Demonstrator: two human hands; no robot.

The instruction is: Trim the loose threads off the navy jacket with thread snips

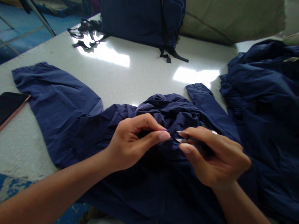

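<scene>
A navy blue jacket (63, 130) lies spread over the table's near edge, its two sleeves reaching left and right. My left hand (135, 141) pinches a bit of its fabric between thumb and forefinger, above the bunched middle. In my right hand (212, 155) are small thread snips (181, 137), held between thumb and fingers, with the two blade tips apart and pointing at the left fingertips. A small gap separates the blades from the left hand. The handle of the snips is mostly hidden in the palm.
A phone (11, 107) rests at the left edge of the white table (112, 77). More navy garments (268, 99) are heaped on the right. At the back stand a dark blue bundle (140, 21) and an olive bundle (229, 18), with black straps (88, 32) lying beside them.
</scene>
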